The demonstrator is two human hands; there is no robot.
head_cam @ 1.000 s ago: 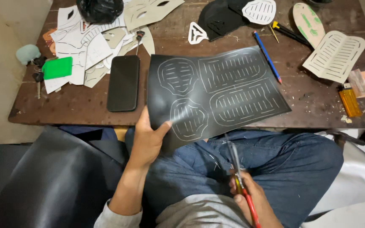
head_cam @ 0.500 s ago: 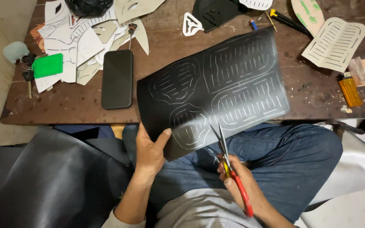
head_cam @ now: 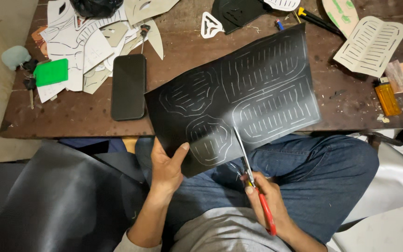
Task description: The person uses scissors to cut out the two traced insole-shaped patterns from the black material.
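1. Over my lap, just off the near edge of the table (head_cam: 85, 122), I held a black sheet (head_cam: 239, 93) marked with pale outlines filled with short strokes.
2. My left hand (head_cam: 166, 165) pinched the sheet's lower left corner, thumb on top and fingers curled underneath.
3. My right hand (head_cam: 267, 198) gripped red-handled scissors (head_cam: 253, 179), fingers closed around the handles.
4. Their blades pointed up and away from me and crossed the sheet's lower edge, between two of the drawn outlines.
5. Most of the sheet lay tilted over the table's near edge; only its lower part hung free above my jeans.
6. A dark phone (head_cam: 128, 86) lay flat just left of the sheet, near it but apart.
7. Paper cutouts (head_cam: 85, 51) and a green card (head_cam: 51, 72) crowded the table's far left corner.
8. A pale slotted template (head_cam: 371, 44) sat at the far right, with an orange lighter (head_cam: 387, 97) near the right edge.
9. Bare brown wood showed along the near edge left of the phone.
10. Dark sheet material (head_cam: 57, 200) filled the floor space beside my left leg.
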